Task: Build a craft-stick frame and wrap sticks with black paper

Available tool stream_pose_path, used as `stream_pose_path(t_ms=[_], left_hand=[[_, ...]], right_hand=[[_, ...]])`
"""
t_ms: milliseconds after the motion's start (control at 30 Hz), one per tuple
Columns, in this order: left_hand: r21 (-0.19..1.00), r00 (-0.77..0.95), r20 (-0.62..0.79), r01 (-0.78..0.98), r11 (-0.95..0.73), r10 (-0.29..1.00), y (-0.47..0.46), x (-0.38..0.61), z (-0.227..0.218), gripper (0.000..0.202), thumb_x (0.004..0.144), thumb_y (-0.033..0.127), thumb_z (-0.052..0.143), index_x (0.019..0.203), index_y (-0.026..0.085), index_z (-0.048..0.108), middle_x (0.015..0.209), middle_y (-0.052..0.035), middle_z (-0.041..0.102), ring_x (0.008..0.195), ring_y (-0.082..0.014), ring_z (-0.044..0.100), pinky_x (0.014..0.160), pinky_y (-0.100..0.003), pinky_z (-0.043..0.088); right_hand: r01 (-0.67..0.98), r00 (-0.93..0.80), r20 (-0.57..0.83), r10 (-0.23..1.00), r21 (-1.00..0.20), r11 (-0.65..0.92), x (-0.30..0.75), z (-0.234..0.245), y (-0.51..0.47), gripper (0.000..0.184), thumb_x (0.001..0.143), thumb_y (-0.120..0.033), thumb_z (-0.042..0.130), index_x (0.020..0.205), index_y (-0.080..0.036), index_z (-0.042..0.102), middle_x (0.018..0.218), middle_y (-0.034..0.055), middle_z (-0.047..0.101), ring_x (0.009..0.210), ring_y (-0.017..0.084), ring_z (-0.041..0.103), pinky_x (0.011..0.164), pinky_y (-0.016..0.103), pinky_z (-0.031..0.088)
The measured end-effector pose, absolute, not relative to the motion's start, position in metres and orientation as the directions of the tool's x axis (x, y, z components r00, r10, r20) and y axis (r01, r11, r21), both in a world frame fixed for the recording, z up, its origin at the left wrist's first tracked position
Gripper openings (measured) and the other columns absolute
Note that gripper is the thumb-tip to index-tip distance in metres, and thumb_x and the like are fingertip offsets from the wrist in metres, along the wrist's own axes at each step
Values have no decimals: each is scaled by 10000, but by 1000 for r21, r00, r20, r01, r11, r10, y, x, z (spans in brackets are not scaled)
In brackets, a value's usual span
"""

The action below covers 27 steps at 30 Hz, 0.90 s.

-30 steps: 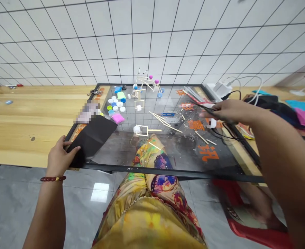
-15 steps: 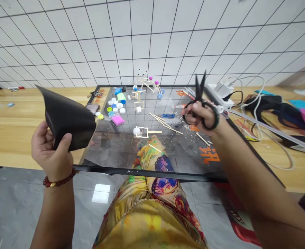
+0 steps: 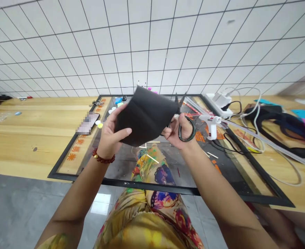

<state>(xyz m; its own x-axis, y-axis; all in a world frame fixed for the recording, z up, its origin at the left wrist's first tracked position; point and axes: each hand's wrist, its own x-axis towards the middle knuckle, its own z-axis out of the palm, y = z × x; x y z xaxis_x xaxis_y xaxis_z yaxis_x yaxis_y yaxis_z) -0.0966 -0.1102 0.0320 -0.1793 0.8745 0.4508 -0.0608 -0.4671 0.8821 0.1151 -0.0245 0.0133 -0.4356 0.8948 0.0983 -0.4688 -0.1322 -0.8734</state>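
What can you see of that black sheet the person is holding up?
The black sheet is a matte, flexible, roughly four-sided piece, perhaps foam or thick paper, with faint fold creases across it. The left hand grips it, thumb on its face. Its right corner reaches the black blades of the scissors in the right hand.

Orange Chinese characters on the framed mat's border (image 3: 73, 153), below the left-hand fingers (image 3: 116, 119), stay unreadable. So do orange marks (image 3: 199, 136) right of the right-hand fingers (image 3: 173, 134).
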Motion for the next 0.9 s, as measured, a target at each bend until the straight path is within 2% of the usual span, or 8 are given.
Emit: stream_pose_path(t_ms=[67, 200, 267, 333, 400, 500, 667, 900], left_hand=[[919, -215, 364, -73, -387, 906, -115, -102, 16, 694, 699, 285, 803, 1353, 275, 572, 1342, -63, 648, 1283, -309, 588, 1067, -453, 499], [969, -283, 221, -48, -244, 933, -137, -119, -6, 761, 687, 299, 818, 1391, 249, 534, 1328, -90, 657, 1240, -303, 615, 1037, -442, 518], [986, -225, 165, -3, -169, 960, -154, -134, -8, 739, 671, 334, 847, 1354, 249, 577, 1313, -102, 665, 1225, -322, 624, 1011, -439, 532], [997, -34, 63, 54, -61, 997, -169, -152, -3, 747, 606, 406, 895, 1288, 234, 643, 1255, -130, 692, 1188, -363, 642, 954, -442, 559], [997, 112, -48, 71, 40, 993, -176, -164, 5, 859, 556, 596, 876, 1295, 219, 653, 1193, -170, 710, 1163, -404, 648, 873, -468, 585], [999, 133, -35, 3, 35, 990, -167, -166, 15, 890, 597, 768, 751, 1303, 235, 646, 1151, -154, 721, 1129, -373, 665, 858, -457, 582], [1000, 81, -24, 14, 23, 996, -125, -145, 14, 490, 667, 457, 850, 1061, 187, 742, 956, -69, 766, 916, -259, 716, 829, -373, 570], [999, 135, -54, 1, 54, 989, -77, -144, 14, 335, 650, 409, 875, 827, 146, 765, 803, -42, 755, 708, -158, 681, 697, -288, 535]], right_hand=[[-468, -384, 132, 914, -881, -70, 122, 14, -23, 608, 539, -702, 788, 651, -233, 418, 532, -77, 441, 458, 77, 365, 462, 250, 316], [-451, -250, 146, 957, -892, 18, 126, 6, -20, 497, 522, -377, 883, 673, -225, 434, 518, -106, 398, 424, 44, 329, 429, 221, 266], [-429, -237, 126, 963, -903, 12, 124, -1, -23, 465, 524, -296, 878, 704, -227, 455, 517, -110, 425, 409, 42, 343, 411, 214, 255], [-412, -303, 89, 949, -910, -46, 120, -6, -28, 456, 535, -277, 872, 712, -228, 454, 503, -113, 424, 402, 44, 363, 404, 208, 255], [-379, -407, 46, 912, -917, -122, 114, -9, -36, 441, 550, -285, 865, 699, -225, 454, 492, -110, 419, 401, 44, 372, 403, 204, 255], [-327, -502, -4, 865, -925, -194, 102, -11, -50, 438, 535, -288, 866, 687, -222, 460, 513, -102, 442, 411, 45, 381, 405, 207, 264], [-213, -510, -36, 859, -963, -167, 91, -15, -61, 465, 542, -372, 870, 696, -236, 453, 479, -105, 416, 410, 72, 380, 423, 235, 282], [108, -402, 228, 886, -950, 294, 133, -15, -47, 465, 695, -644, 727, 796, -216, 574, 702, -9, 562, 647, 146, 516, 614, 288, 418]])
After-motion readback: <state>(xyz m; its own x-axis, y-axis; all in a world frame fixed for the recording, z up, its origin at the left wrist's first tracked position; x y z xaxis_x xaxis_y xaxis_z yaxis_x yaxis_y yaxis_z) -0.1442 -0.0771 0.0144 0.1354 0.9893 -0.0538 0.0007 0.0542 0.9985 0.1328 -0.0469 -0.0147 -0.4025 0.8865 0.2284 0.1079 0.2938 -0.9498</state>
